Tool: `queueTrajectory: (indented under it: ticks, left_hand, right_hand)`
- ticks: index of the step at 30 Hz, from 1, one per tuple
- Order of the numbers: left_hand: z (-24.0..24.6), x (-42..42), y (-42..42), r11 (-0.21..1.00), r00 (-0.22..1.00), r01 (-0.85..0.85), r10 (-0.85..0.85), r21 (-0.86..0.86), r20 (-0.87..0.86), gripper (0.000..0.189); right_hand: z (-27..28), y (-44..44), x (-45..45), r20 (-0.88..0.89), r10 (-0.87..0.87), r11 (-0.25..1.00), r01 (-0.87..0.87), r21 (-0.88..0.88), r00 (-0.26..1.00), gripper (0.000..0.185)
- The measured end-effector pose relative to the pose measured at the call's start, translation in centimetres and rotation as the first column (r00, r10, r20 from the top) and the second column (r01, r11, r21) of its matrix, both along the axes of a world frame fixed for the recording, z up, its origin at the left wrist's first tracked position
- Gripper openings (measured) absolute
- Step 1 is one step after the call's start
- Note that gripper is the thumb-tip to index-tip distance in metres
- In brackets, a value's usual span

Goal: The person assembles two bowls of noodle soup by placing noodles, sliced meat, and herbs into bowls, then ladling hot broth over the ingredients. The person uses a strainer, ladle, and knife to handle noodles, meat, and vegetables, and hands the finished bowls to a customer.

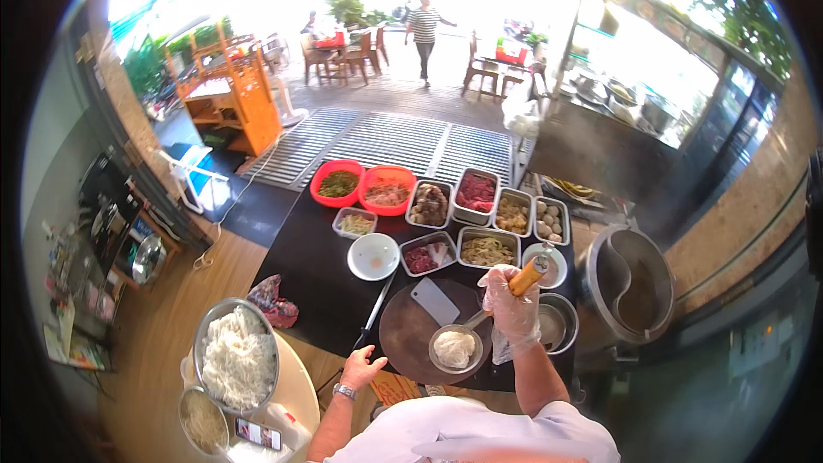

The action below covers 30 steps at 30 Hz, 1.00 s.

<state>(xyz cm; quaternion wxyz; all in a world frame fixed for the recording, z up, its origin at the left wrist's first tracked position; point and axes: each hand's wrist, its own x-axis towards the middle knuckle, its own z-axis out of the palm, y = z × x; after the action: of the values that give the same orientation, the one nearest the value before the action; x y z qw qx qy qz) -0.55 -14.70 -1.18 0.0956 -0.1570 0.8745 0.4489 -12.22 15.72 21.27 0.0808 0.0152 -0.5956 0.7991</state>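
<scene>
My right hand (514,308), in a clear plastic glove, grips a noodle strainer (479,319) by its wooden handle. White rice noodles (454,348) fill the strainer's bowl, held over the near right of a round chopping board (405,321). A cleaver (435,301) lies flat on that board, just beyond the strainer. My bare left hand (362,368), with a watch on the wrist, hangs near the table's front edge, fingers apart and holding nothing. Close above it is the dark handle of a long knife or sharpening steel (375,310), which lies on the black table (308,283).
Metal trays of raw meat (476,191) and meatballs (551,221), plus red bowls (336,184), line the table's far side. At right stands a divided pot (627,283) of dark broth. A basin of noodles (236,360) and a phone (258,434) are at left. A person (424,32) walks outside.
</scene>
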Motion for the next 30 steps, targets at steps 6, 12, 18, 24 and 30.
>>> queueTrajectory:
  ticks: [6, 12, 18, 24, 30]
  left_hand:
    - [-3.9, -2.5, -2.1, 0.932, 0.994, 0.068, -0.095, -0.356, -0.059, 0.069]
    - [-6.0, -5.3, -5.3, 0.854, 0.976, 0.127, -0.017, -0.505, 0.217, 0.072]
    - [-7.6, -6.3, -6.2, 0.867, 0.955, 0.231, -0.117, -0.441, 0.271, 0.063]
    - [-8.8, -5.8, -5.8, 0.877, 0.965, 0.243, -0.175, -0.414, 0.196, 0.057]
    - [-9.0, -5.7, -6.3, 0.871, 0.963, 0.267, -0.227, -0.413, 0.143, 0.053]
  right_hand:
    - [0.1, 5.1, 1.8, -0.045, -0.234, 0.970, 0.231, -0.072, 0.971, 0.020]
    - [0.7, 6.0, 6.2, -0.021, -0.557, 0.821, 0.547, -0.165, 0.830, 0.019]
    - [1.6, 5.9, 9.3, -0.054, -0.673, 0.736, 0.661, -0.147, 0.738, 0.023]
    - [1.6, 5.3, 10.7, -0.089, -0.721, 0.692, 0.706, -0.149, 0.688, 0.024]
    - [1.4, 4.8, 10.4, -0.082, -0.731, 0.680, 0.712, -0.173, 0.678, 0.023]
